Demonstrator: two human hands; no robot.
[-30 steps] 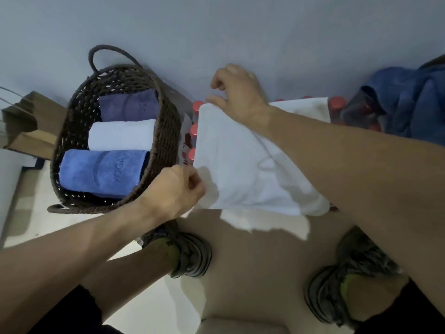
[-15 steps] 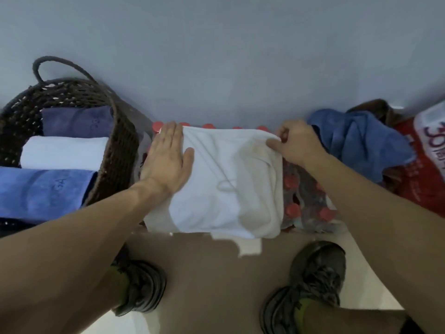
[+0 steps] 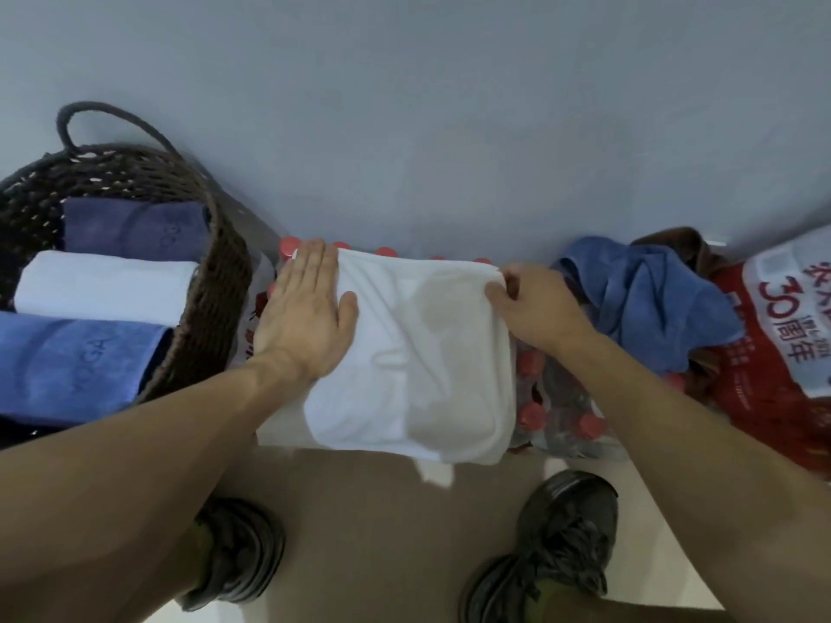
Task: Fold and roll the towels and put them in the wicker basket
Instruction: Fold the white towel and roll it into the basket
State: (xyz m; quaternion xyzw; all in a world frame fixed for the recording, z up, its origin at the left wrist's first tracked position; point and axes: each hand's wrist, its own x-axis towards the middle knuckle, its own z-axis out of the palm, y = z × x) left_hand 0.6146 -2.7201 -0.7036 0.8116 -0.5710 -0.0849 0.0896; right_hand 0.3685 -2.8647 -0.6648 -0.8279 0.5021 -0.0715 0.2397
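Your left hand [image 3: 306,317] lies flat on the white towel [image 3: 404,366]. Its fingers are straight and close together, and the thumb sticks out to the side. It presses on the left part of the towel.

Your right hand [image 3: 535,308] is at the top right corner of the towel. Its fingers are curled, and the thumb and fingers pinch the towel's edge.

The white towel is folded. It lies on top of a pack of bottles [image 3: 553,411] with red caps, close to the wall [image 3: 427,128]. A small bit of the towel hangs down over the front.

The basket [image 3: 216,281] stands just left of the towel. It has three rolled towels in it, side by side: a purple roll [image 3: 130,229] at the back, a white roll [image 3: 103,285] in the middle and a blue roll [image 3: 76,366] at the front.

A loose blue towel [image 3: 643,303] lies in a heap to the right, just past your right hand. A red bag [image 3: 778,353] sits beside it.

Your two shoes [image 3: 553,550] stand on the floor [image 3: 373,510] below.
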